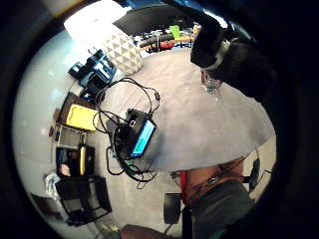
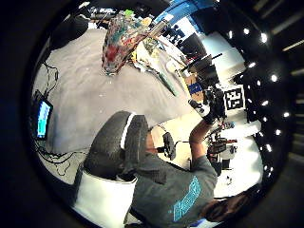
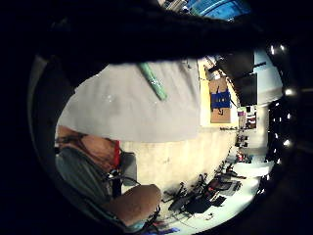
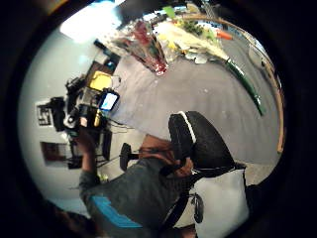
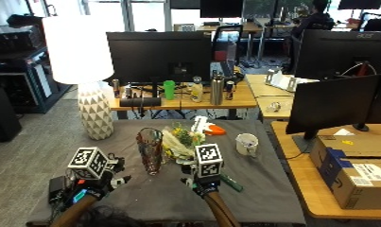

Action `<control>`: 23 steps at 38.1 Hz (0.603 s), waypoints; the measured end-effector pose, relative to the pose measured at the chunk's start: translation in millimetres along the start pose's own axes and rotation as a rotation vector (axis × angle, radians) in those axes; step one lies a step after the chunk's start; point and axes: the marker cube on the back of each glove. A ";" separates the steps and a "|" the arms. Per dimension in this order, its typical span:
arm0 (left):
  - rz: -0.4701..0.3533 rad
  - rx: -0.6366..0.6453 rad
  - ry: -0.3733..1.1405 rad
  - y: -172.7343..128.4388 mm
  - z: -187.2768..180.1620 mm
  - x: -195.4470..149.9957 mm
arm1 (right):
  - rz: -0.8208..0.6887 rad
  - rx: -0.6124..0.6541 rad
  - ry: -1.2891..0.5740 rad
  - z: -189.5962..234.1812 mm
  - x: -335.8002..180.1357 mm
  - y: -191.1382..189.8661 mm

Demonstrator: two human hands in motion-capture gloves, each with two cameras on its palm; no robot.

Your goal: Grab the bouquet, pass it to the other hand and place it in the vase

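Note:
A glass vase [image 5: 150, 150] stands upright on the grey-covered table [image 5: 265, 198]. Just to its right the bouquet [image 5: 180, 139] lies flat, its green wrapped stem [image 5: 231, 183] pointing at the table's near edge. My right hand [image 5: 201, 183] hovers over the near end of that stem, holding nothing. The right palm views show the stem [image 3: 154, 81] and bouquet [image 4: 198, 42] on the cloth beside the vase [image 4: 148, 49]. My left hand [image 5: 99, 185] floats at the near left with relaxed fingers, empty. The vase [image 2: 118, 40] shows far from the left palm.
A white mug [image 5: 246, 144] stands right of the bouquet and an orange item [image 5: 216, 130] lies behind it. A white lamp [image 5: 92, 111] stands on the floor at the far left. A small screen device [image 1: 137, 134] with cables sits at the table's left edge. Cardboard boxes [image 5: 353, 161] lie at the right.

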 end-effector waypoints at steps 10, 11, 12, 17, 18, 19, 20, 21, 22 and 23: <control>0.026 -0.018 0.001 -1.5 4.2 6.3 | -0.017 0.013 -0.002 19.1 1.2 -11.8; 0.029 -0.019 0.001 -1.3 4.3 7.1 | -0.017 0.007 -0.002 18.7 0.6 -10.1; 0.032 -0.019 0.000 -1.1 4.4 7.8 | -0.016 0.001 -0.003 17.8 -0.2 -8.2; 0.032 -0.009 -0.011 -1.1 3.3 8.7 | -0.015 -0.005 -0.006 18.2 -3.8 -8.5; 0.031 -0.007 -0.012 -1.4 3.3 8.4 | -0.016 -0.005 -0.003 18.0 -4.4 -8.8; 0.030 -0.007 -0.011 -1.6 3.3 8.4 | -0.016 -0.005 0.000 17.1 -5.0 -8.6; 0.029 -0.008 -0.009 -1.5 3.1 8.8 | -0.018 -0.005 0.003 16.1 -5.8 -8.2; 0.028 -0.011 -0.007 -1.2 2.8 9.5 | -0.021 -0.004 0.004 15.4 -6.6 -7.9; 0.028 -0.014 -0.005 -0.7 2.5 10.2 | -0.024 -0.002 0.005 15.0 -7.5 -7.9; 0.028 -0.018 -0.004 -0.3 2.4 10.7 | -0.026 -0.002 0.006 14.3 -8.4 -7.5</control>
